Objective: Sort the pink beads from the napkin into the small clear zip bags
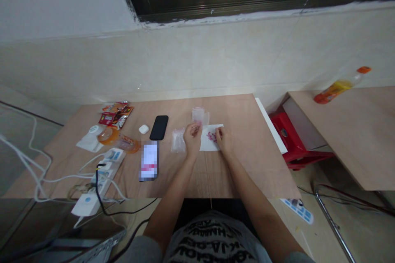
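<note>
Both our arms reach out over the wooden table (pixel 234 164). Our left hand (pixel 193 137) pinches a small clear bag (pixel 198 116), standing tall. Our right hand (pixel 222 139) presses on pink beads (pixel 211 136) on white paper (pixel 206 143), long side left-to-right.

Table: I am seeing a flat light-brown wood-grain tabletop (pixel 234 164).
Sheet: a white paper sheet (pixel 207 141) is showing a cluster of pink-red dots.
Bags: small clear plastic bags (pixel 178 139) are showing pink-red strips at the top.
Phone: a glossy black rectangular phone (pixel 159 127) is lying dark.
Bottle: a plastic bottle with an orange cap (pixel 341 86) is glowing yellow-orange.
Stool: a red plastic stool (pixel 288 137) is showing.
</note>
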